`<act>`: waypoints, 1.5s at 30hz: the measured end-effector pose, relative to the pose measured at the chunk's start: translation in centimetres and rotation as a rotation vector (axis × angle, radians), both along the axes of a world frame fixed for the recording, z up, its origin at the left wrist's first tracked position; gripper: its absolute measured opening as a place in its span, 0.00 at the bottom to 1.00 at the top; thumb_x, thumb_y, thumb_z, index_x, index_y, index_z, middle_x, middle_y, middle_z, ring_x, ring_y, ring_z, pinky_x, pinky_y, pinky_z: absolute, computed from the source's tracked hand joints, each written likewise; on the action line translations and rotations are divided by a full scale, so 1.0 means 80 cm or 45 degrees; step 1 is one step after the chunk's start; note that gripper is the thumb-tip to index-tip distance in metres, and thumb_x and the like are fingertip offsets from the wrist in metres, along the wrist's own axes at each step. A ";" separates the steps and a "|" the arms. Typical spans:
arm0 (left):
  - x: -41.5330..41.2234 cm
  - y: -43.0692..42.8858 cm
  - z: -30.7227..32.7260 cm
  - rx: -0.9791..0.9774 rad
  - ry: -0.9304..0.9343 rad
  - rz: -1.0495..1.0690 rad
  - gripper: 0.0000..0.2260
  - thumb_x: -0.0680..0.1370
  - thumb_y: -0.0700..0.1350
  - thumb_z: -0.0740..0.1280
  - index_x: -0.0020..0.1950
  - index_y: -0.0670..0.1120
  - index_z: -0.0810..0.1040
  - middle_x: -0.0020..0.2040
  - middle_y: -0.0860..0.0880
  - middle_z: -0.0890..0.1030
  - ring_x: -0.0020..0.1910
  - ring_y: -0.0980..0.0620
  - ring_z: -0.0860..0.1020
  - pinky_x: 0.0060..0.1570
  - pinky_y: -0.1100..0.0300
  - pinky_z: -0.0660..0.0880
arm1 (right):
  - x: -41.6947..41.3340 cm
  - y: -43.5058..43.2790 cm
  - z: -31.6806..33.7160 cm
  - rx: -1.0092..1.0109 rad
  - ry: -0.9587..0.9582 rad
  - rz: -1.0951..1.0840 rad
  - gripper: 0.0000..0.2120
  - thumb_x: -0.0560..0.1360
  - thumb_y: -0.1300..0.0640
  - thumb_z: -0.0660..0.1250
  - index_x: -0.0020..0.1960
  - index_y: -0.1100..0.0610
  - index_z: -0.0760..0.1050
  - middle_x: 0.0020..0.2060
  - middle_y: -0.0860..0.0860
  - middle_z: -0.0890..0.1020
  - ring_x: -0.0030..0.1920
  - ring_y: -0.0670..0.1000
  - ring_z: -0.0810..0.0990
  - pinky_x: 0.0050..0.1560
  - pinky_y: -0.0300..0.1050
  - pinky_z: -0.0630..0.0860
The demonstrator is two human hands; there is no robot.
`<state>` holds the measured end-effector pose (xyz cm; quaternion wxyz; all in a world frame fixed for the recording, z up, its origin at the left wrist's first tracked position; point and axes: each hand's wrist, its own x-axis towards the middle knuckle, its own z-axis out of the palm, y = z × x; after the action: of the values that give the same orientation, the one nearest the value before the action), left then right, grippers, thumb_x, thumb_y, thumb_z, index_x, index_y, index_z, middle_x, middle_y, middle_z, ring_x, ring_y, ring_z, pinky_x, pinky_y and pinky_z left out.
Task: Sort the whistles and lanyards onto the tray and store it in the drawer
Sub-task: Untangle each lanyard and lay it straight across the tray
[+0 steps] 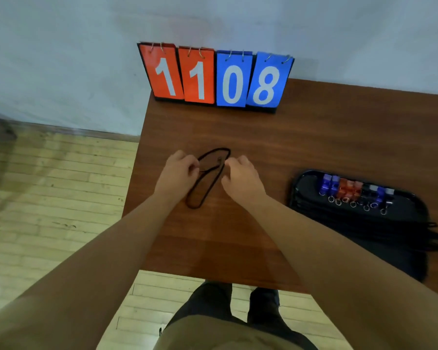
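A black lanyard (202, 192) lies looped on the brown table (314, 137) between my hands. My left hand (178, 173) pinches the cord at the loop's left side. My right hand (240, 176) has its fingers curled at the loop's right side, touching the cord near its clip. A black tray (311, 174) sits at the table's right. In it stands a row of several blue, red and white whistles (354, 189) with metal rings, and black lanyards (379, 223) lie stacked along its near half, their ends hanging over the right edge.
A flip scoreboard (215, 77) showing 11 and 08 stands at the table's back edge against the wall. Wooden floor (48, 198) lies to the left and in front of the table. My legs show below the near table edge.
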<state>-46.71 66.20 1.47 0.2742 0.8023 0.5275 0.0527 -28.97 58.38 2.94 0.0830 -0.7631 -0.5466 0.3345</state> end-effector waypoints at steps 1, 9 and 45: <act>0.006 0.004 -0.005 -0.016 0.010 -0.047 0.08 0.79 0.45 0.69 0.57 0.46 0.81 0.54 0.48 0.73 0.59 0.46 0.72 0.60 0.53 0.72 | -0.004 0.007 -0.007 -0.006 -0.009 0.005 0.20 0.80 0.55 0.62 0.72 0.55 0.69 0.65 0.57 0.70 0.65 0.60 0.71 0.65 0.56 0.72; 0.006 0.014 -0.051 -0.010 0.129 -0.218 0.09 0.77 0.48 0.72 0.55 0.45 0.81 0.53 0.48 0.76 0.54 0.44 0.73 0.57 0.50 0.73 | -0.003 0.016 -0.045 -0.041 -0.208 0.126 0.11 0.81 0.57 0.63 0.63 0.52 0.73 0.58 0.54 0.69 0.59 0.59 0.70 0.63 0.56 0.71; 0.185 -0.208 0.259 -0.835 -1.498 0.785 0.09 0.82 0.40 0.65 0.60 0.41 0.79 0.48 0.45 0.85 0.49 0.50 0.84 0.46 0.59 0.78 | 0.197 -0.217 0.196 0.057 1.413 -0.165 0.11 0.84 0.58 0.60 0.46 0.63 0.75 0.36 0.58 0.78 0.31 0.55 0.73 0.35 0.48 0.70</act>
<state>-31.88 49.54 22.16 0.7099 0.3336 0.4835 0.3885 -13.24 40.99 18.59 0.3949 -0.5027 -0.3798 0.6687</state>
